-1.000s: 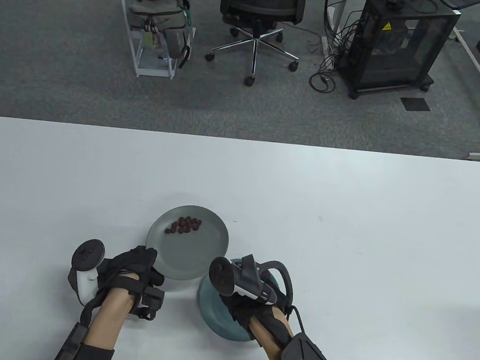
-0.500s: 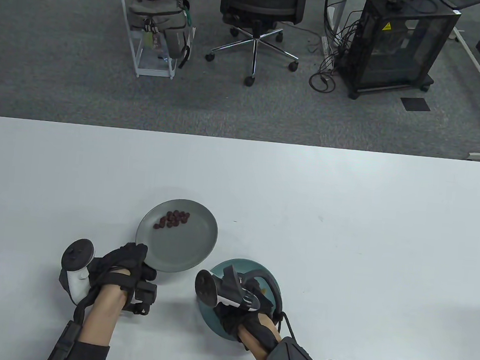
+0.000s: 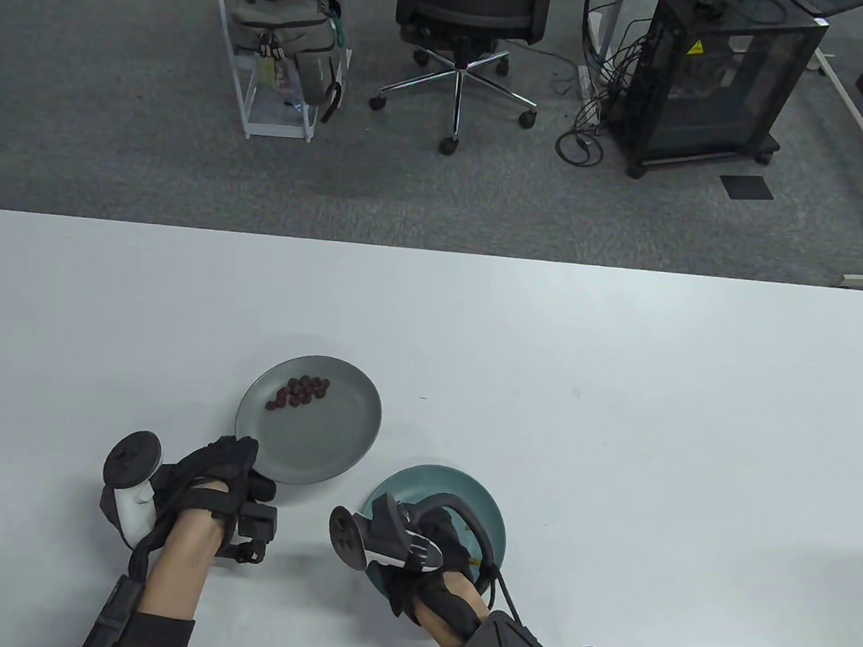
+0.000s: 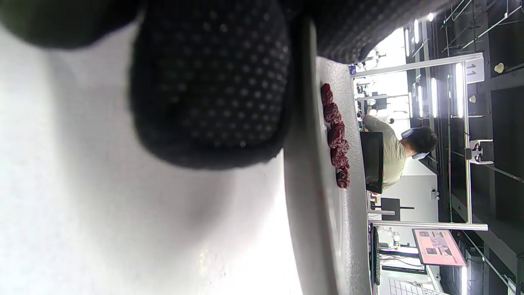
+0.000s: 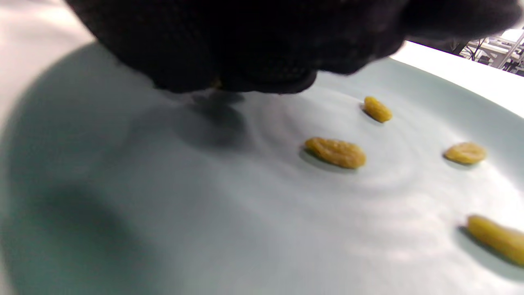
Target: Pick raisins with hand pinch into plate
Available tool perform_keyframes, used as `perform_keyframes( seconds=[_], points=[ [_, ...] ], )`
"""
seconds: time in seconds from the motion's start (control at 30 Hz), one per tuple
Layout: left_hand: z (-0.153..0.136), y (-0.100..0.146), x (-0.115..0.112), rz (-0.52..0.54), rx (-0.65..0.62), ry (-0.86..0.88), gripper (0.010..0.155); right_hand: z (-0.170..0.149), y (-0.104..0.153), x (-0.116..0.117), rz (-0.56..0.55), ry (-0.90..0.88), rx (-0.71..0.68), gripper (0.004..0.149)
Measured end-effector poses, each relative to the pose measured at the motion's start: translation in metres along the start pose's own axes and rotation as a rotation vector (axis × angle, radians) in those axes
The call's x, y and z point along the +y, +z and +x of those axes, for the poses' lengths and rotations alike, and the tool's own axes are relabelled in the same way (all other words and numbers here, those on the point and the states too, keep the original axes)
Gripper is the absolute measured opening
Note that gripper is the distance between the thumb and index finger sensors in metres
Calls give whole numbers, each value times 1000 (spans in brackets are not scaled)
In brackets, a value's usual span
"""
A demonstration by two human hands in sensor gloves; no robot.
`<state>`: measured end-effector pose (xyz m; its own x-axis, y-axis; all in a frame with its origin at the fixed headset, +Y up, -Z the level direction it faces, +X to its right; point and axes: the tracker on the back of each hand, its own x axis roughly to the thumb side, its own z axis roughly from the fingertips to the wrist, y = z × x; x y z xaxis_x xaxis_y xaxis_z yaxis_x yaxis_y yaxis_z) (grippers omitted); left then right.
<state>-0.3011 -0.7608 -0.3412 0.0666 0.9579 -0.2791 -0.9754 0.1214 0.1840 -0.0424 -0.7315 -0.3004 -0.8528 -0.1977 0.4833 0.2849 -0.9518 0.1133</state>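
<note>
A grey plate (image 3: pixel 336 444) holds a cluster of several dark red raisins (image 3: pixel 299 392). My left hand (image 3: pixel 246 466) grips its near-left rim. In the left wrist view a gloved finger (image 4: pixel 213 90) lies against the rim (image 4: pixel 311 184), with the red raisins (image 4: pixel 335 135) beyond. A teal plate (image 3: pixel 461 490) sits to the right, under my right hand (image 3: pixel 448 542). In the right wrist view several yellow raisins (image 5: pixel 335 152) lie on the teal plate (image 5: pixel 204 225). My bunched fingertips (image 5: pixel 245 49) hang just above it, with a yellow speck pinched between them.
Both plates stand near the white table's front edge (image 3: pixel 340 635). Beyond the far edge are an office chair (image 3: pixel 463 29), a black cabinet (image 3: pixel 718 76) and a white rack with a bag (image 3: pixel 282 50).
My left hand has slid the grey plate left and a little farther away. My right hand has drawn back toward me, uncovering more of the teal plate.
</note>
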Motion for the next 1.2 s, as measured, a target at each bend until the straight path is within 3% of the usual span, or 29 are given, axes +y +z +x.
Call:
perform_keyframes(
  seconds=[0.37,0.5,0.67,1.0,1.2],
  points=[
    [-1,0,0,-3,8,0,54,-7,6,-7,-8,-39,27,54],
    [0,0,1,10,2,-12,54,-28,19,-28,-112,-97,72,56],
    [0,-1,4,21,5,-1,54,-63,31,-41,-159,-124,147,56],
    [-7,-4,16,69,46,26,54,-137,60,-25,-181,-131,287,58],
    [-13,-8,27,106,77,39,55,-165,71,-16,-184,-163,332,58]
  ],
)
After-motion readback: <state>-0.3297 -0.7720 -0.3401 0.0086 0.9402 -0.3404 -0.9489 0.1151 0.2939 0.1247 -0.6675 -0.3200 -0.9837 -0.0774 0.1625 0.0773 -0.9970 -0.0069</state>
